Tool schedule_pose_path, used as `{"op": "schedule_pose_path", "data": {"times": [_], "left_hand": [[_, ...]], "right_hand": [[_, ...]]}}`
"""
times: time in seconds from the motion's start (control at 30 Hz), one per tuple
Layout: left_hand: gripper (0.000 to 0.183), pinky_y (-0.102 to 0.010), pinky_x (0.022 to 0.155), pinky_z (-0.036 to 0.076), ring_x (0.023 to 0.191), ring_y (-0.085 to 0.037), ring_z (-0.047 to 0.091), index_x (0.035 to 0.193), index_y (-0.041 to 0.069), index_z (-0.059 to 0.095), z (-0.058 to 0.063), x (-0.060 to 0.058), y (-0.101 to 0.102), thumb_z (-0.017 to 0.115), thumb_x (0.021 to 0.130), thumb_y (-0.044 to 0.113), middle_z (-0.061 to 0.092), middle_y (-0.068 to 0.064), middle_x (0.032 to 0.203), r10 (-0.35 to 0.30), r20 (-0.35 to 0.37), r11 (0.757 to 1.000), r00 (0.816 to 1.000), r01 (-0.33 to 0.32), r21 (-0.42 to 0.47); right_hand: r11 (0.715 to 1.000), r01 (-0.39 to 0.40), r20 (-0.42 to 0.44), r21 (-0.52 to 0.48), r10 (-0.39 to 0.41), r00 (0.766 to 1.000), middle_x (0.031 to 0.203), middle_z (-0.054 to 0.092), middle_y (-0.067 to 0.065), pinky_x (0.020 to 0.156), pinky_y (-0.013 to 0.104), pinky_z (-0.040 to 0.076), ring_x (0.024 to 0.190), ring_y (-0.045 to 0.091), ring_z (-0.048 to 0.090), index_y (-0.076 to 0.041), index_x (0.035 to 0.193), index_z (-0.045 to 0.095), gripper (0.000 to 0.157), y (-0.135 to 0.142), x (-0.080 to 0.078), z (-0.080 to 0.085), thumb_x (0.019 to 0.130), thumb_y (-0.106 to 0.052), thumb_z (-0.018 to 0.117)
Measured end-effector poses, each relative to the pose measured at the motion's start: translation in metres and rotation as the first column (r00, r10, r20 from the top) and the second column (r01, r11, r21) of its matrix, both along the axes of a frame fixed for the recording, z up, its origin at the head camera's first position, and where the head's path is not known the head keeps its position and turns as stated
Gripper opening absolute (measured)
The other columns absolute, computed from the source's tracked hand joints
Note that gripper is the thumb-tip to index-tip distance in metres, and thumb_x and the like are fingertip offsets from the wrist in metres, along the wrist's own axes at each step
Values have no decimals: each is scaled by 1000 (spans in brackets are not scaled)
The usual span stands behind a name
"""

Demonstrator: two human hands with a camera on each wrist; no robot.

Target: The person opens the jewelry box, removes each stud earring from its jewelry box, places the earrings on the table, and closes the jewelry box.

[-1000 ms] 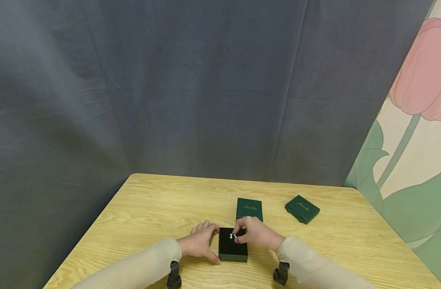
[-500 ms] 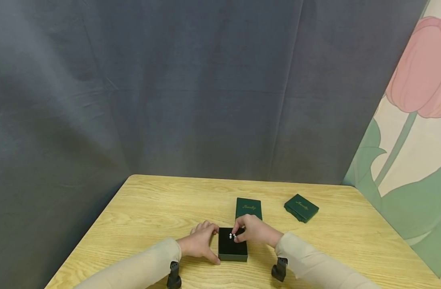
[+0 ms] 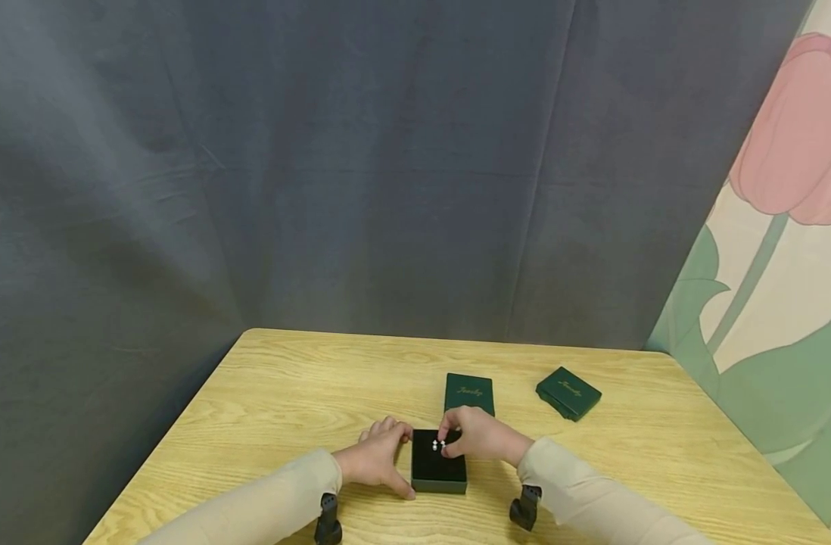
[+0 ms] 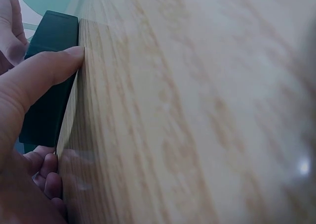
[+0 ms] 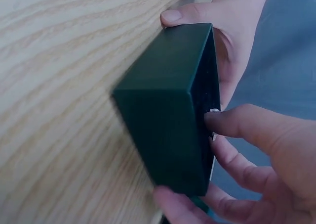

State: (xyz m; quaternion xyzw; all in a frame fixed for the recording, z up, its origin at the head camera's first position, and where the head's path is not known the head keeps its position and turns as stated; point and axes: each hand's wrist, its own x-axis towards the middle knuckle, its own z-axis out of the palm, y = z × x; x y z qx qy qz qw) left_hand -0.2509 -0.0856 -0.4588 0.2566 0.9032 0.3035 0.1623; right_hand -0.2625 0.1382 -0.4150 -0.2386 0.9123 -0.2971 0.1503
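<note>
A dark green jewelry box base (image 3: 439, 486) with a black insert sits near the table's front. My left hand (image 3: 375, 456) grips its left side, thumb at the front corner and fingers at the back corner. Two small shiny white earrings (image 3: 434, 445) stand side by side on the insert. With thumb and forefinger, my right hand (image 3: 485, 437) pinches the right-hand earring, which its fingertips partly hide. In the right wrist view, bits of the earring (image 5: 214, 136) show by those fingertips at the box's open face, and the other right fingers lie along the box's side.
Just behind the base lies a green lid (image 3: 470, 390) with gold lettering, partly covered by my right hand. Another green lettered box (image 3: 569, 393) sits askew farther right on the wooden table (image 3: 306, 378). A grey curtain (image 3: 388, 189) hangs behind the table.
The right hand stays at the right-hand earring, its fingertips shifting only very slightly. The left hand and the box have not moved.
</note>
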Motion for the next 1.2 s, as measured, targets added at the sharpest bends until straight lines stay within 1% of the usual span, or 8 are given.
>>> {"op": "schedule_pose_path", "data": {"times": [0.1, 0.2, 0.33, 0.47, 0.67, 0.83, 1.07, 1.2], "left_hand": [[70, -32, 80, 27, 97, -16, 35, 120, 17, 49, 0, 0, 1, 87, 65, 39, 40, 4, 107, -2, 5, 1000, 1000, 2, 4], [72, -32, 81, 27, 97, -16, 35, 121, 17, 49, -1, 0, 1, 88, 65, 39, 40, 4, 107, 0, 5, 1000, 1000, 0, 7], [73, -32, 81, 27, 97, -15, 35, 121, 17, 49, -1, 0, 2, 88, 63, 38, 40, 5, 106, 1, -6, 1000, 1000, -1, 10], [72, -32, 81, 27, 96, -15, 34, 121, 17, 49, 0, 1, 2, 88, 64, 37, 40, 4, 107, -7, -4, 1000, 1000, 7, 16], [71, -33, 81, 26, 96, -16, 34, 121, 17, 49, 1, 1, 0, 88, 65, 37, 40, 4, 108, -12, 4, 1000, 1000, 12, 12], [71, -33, 81, 27, 97, -16, 34, 121, 18, 49, -1, 0, 0, 88, 65, 37, 40, 4, 108, -12, 2, 1000, 1000, 12, 8], [74, -34, 82, 26, 98, -17, 34, 124, 17, 48, -3, -3, -2, 88, 66, 38, 41, 3, 111, -22, -1, 1000, 1000, 22, 4], [72, -34, 82, 26, 97, -16, 34, 123, 17, 49, -2, -1, -2, 88, 66, 37, 41, 3, 110, -15, 1, 1000, 1000, 15, 13]], "right_hand": [[1000, -2, -12, -8, 2, 1000, 93, 65, 0, 84, 45, 46, 90, 18, 54, -12, 84, 62, 15, 2, 1, 1, 81, -12, 77], [999, -9, -17, -44, 8, 1000, 89, 63, -1, 75, 38, 47, 83, 16, 54, -13, 84, 61, 14, 6, 1, 4, 83, -14, 75], [987, -28, 21, -160, 31, 999, 88, 60, 1, 68, 29, 47, 77, 15, 57, -7, 90, 61, 14, 17, -1, 10, 86, -14, 72], [971, -35, 32, -238, 43, 999, 92, 60, 5, 72, 26, 50, 81, 15, 63, 0, 97, 60, 19, 33, -5, 16, 89, -14, 70], [979, -14, 0, -204, 14, 1000, 91, 61, 4, 69, 26, 49, 80, 18, 62, 0, 97, 61, 15, 55, -7, 18, 89, -11, 68], [990, -5, 15, -143, 7, 1000, 88, 61, 3, 69, 26, 47, 82, 18, 58, -3, 91, 62, 7, 64, -3, 8, 88, -6, 68], [985, -24, 133, -170, 47, 990, 88, 65, 6, 65, 25, 47, 78, 15, 59, -2, 85, 60, 7, 68, 2, -10, 86, 0, 67], [988, -23, 145, -150, 45, 988, 87, 66, 7, 64, 27, 46, 76, 16, 58, -4, 83, 61, 9, 67, 1, -14, 86, 2, 68]]}}
